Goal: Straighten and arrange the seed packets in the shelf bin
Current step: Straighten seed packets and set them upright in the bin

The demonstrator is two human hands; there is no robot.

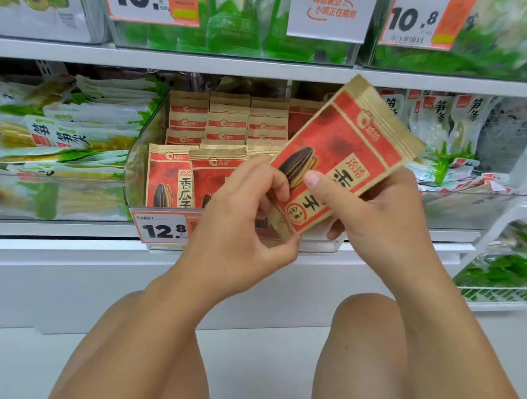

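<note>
Both hands, left hand (242, 210) and right hand (379, 217), grasp 1 tilted packet stack (340, 155) above bin (137, 155); likely light, slippery, best held at edges.

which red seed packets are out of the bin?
The tilted stack gripped by both hands, right hand and left hand; the others stand upright inside the bin.

Rough count: two hands, left hand (241, 216) and right hand (379, 217), one stack of seed packets (347, 149) held up, two front packets (174, 178) visible in the bin, three price tags (159, 229), one sold-out sign (333, 10).
</note>
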